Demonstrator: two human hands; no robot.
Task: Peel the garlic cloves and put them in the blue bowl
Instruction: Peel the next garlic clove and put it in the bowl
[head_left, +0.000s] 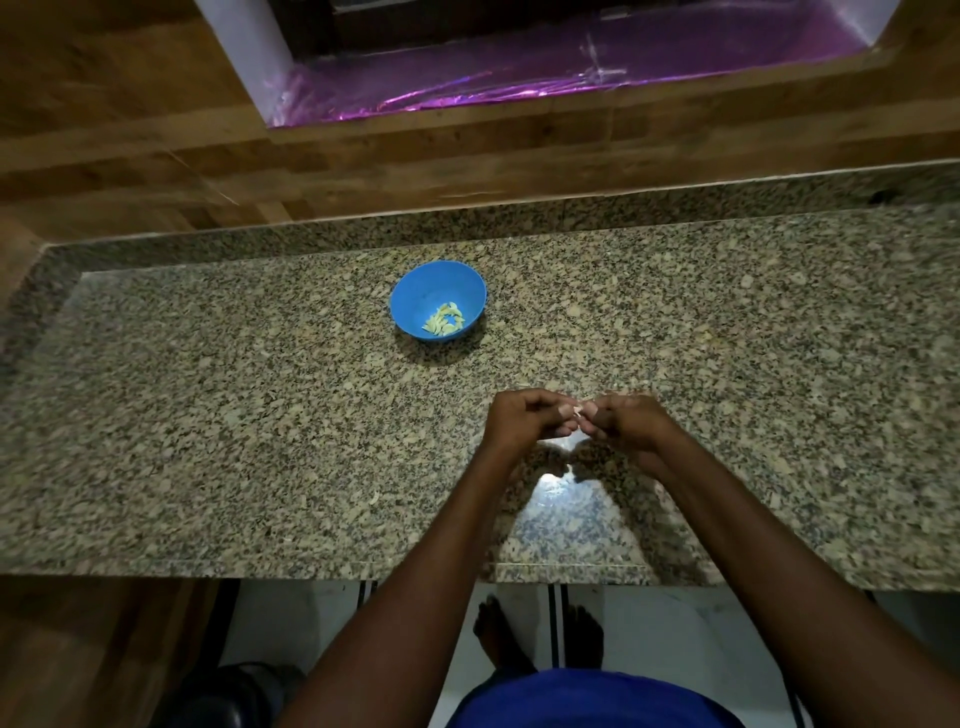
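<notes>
Pinching one garlic clove (577, 411) between two hands (574, 423); one blue bowl (415, 291) beyond

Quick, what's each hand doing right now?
Left hand: pinching the garlic clove.
Right hand: fingers curled, pinching the same clove.

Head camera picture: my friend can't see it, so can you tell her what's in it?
Two hands, left hand and right hand, pinch a small garlic clove between their fingers above a speckled granite counter. Farther back sits a blue bowl holding peeled cloves.
</notes>
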